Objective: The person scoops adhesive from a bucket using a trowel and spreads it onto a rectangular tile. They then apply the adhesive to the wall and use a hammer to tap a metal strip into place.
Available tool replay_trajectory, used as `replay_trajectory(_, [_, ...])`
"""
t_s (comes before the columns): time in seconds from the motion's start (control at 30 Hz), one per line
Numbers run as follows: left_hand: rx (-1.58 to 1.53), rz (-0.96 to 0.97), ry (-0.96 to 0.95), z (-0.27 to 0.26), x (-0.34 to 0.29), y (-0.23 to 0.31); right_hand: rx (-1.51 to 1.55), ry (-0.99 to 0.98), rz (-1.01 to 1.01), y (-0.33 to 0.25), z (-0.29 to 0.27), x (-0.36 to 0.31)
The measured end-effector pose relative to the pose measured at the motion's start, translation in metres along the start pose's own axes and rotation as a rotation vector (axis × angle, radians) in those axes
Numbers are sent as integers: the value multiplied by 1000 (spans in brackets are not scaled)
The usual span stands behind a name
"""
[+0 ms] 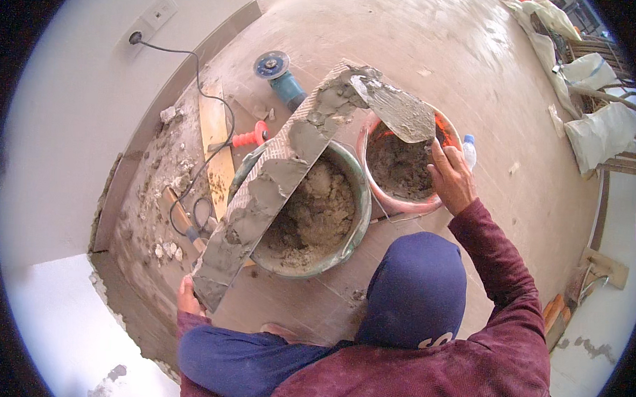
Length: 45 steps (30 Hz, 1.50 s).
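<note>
My left hand (190, 297) grips the near end of a long narrow tile strip (227, 243). The strip slants up and away to the right, its ribbed back facing up and spread with patches of grey mortar (309, 141). Closed around the handle of a trowel is my right hand (453, 174); the handle is mostly hidden by the fingers. The mortar-smeared trowel blade (398, 112) points left, its tip at the strip's far end. Below the strip stands a green-rimmed tub (365, 221) of mortar, partly covered by it. An orange-red bucket (365, 141) with mortar sits under the blade.
An angle grinder (287, 89) lies beyond the strip, near a red side handle (250, 136). A cord (227, 104) runs to a wall socket (156, 14). A wooden board (212, 125) and rubble lie left. A bottle (469, 151) stands by the bucket; sacks (604, 135) lie far right.
</note>
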State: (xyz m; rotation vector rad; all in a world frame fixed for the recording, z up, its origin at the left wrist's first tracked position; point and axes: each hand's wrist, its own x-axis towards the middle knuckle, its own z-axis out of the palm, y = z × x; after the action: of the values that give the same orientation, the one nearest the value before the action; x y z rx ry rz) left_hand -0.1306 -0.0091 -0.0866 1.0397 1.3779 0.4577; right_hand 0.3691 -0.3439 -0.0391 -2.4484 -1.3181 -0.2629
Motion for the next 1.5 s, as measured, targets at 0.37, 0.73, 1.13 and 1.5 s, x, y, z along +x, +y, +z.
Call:
replay_trajectory(0.37, [-123,11,-167,-28,12,-35,226,70,66,-39,20,22])
replay_trajectory(0.73, [-17,-4,-251,11,-22,3,135,29,107,-89,39,27])
replay_trajectory(1.13, [-51,-10,-329,-15,-4,-3,5,-35,-45,-52,37,1])
replay_trajectory(1.5, [-1,-34,-226,-42,29,-54,442,-50,153,-56,-50,-34])
